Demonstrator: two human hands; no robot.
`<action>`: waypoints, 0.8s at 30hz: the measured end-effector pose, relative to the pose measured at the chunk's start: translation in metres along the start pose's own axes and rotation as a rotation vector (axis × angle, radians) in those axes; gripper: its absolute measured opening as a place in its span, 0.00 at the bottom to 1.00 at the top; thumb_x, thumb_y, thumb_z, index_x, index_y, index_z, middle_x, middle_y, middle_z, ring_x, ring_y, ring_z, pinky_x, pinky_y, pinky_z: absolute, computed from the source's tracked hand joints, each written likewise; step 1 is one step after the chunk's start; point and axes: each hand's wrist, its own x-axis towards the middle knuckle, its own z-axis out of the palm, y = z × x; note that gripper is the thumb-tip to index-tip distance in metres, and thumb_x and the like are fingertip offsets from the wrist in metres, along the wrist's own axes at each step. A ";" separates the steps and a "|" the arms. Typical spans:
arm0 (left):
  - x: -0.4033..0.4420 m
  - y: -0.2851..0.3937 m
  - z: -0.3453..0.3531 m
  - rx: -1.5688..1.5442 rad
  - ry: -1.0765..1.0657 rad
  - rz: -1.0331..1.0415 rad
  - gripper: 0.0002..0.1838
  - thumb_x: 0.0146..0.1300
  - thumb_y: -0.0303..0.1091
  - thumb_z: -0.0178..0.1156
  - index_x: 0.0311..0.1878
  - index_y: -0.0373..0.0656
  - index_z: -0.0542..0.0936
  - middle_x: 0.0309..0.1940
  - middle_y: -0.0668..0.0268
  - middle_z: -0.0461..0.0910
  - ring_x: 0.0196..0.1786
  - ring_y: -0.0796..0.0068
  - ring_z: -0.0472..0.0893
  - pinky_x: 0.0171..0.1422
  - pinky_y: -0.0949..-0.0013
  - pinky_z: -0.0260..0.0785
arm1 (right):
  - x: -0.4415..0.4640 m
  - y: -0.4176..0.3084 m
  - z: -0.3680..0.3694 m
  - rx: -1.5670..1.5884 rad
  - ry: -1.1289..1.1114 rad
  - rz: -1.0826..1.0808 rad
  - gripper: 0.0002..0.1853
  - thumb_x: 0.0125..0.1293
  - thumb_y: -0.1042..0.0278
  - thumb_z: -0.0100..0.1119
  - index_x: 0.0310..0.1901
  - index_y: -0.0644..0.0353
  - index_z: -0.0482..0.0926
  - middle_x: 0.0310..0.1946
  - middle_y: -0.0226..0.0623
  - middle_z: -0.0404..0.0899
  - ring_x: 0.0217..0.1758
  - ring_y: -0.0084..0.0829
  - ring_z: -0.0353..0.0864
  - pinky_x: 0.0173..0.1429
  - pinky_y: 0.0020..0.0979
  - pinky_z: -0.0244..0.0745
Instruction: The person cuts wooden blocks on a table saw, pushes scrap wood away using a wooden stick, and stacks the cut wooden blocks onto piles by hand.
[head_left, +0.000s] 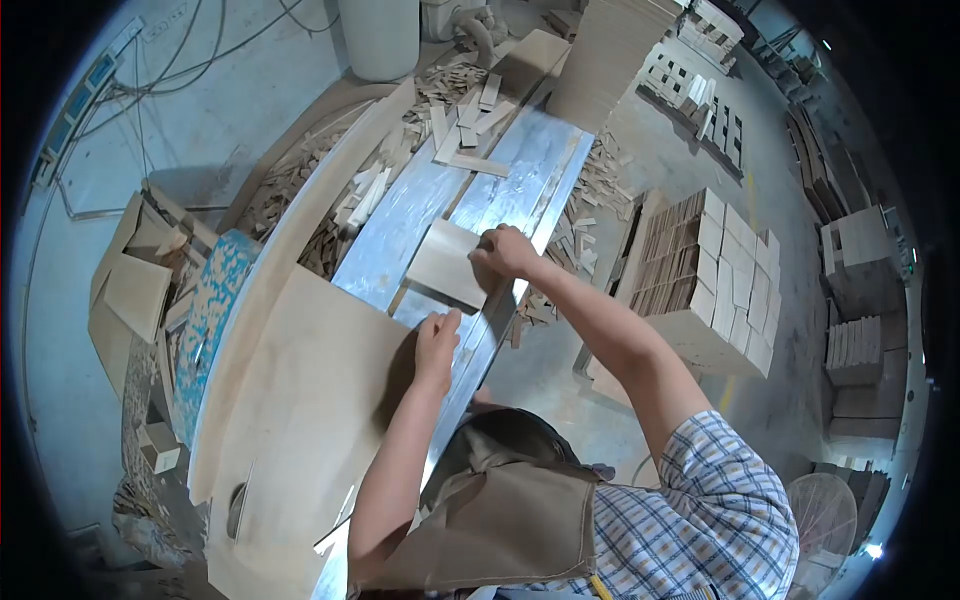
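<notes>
A thin square wooden board [447, 262] lies tilted across the shiny metal table [385, 240] of a woodworking machine. My right hand [508, 250] has its fingers bent over the board's right edge and grips it there. Close to the board's near edge is my left hand [437, 345], its fingers curled together and pointing forward. Whether those fingertips touch the board or hold anything small cannot be made out. Farther up the same table, several narrow wood offcuts [468, 125] lie in a loose heap.
A large wooden panel [310, 390] covers the near left side. Wood scraps [310, 190] fill the space behind a curved wooden rail [330, 170]. At the far end a brown upright panel [610, 60] stands. Stacked boards [700, 270] sit on the floor to the right.
</notes>
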 end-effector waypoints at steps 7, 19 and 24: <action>0.047 0.004 0.028 -0.212 0.096 -0.114 0.18 0.73 0.46 0.67 0.50 0.42 0.77 0.37 0.69 0.74 0.41 0.78 0.72 0.58 0.65 0.71 | 0.008 0.001 -0.016 0.076 -0.123 0.019 0.33 0.59 0.36 0.70 0.44 0.66 0.88 0.43 0.59 0.86 0.50 0.56 0.85 0.58 0.48 0.81; -0.046 0.013 -0.065 -0.400 0.156 -0.041 0.28 0.74 0.36 0.65 0.72 0.36 0.70 0.64 0.56 0.77 0.66 0.59 0.79 0.63 0.51 0.79 | -0.071 -0.095 0.019 0.479 -0.166 0.104 0.31 0.54 0.40 0.77 0.37 0.68 0.83 0.35 0.53 0.83 0.41 0.50 0.83 0.47 0.46 0.79; -0.135 -0.020 -0.142 -0.325 0.395 0.003 0.22 0.75 0.35 0.65 0.66 0.35 0.76 0.60 0.58 0.80 0.62 0.62 0.80 0.62 0.57 0.76 | -0.124 -0.173 0.086 0.520 -0.248 -0.127 0.28 0.60 0.49 0.72 0.50 0.66 0.82 0.48 0.57 0.82 0.50 0.59 0.81 0.57 0.51 0.77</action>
